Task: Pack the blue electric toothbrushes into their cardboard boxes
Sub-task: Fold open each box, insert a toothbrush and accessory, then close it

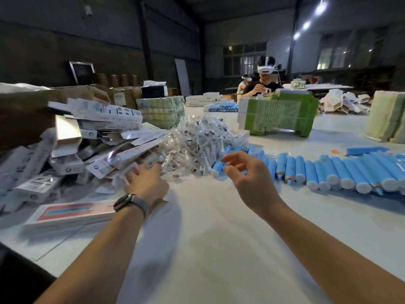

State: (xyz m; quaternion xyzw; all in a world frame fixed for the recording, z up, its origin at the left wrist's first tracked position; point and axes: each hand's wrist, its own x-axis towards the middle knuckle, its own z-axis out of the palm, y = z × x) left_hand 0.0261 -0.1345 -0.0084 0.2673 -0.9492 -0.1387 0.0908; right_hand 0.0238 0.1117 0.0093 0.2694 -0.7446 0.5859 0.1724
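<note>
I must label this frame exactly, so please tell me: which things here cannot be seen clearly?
- Head view: left hand fingertips are hidden among the white boxes; its grip is unclear.
- Box print is blurred and too small to read.
- The row of blue toothbrushes is cut off by the right edge.
- Right hand fingers are motion-blurred; they seem empty.

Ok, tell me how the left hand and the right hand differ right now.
The left hand lies low at the edge of the pile of white cardboard boxes, its fingers touching one; the right hand hangs above the table near the row of blue toothbrushes, fingers loosely curled, empty. The left wrist has a watch; the right is bare. Both reach forward.
</note>
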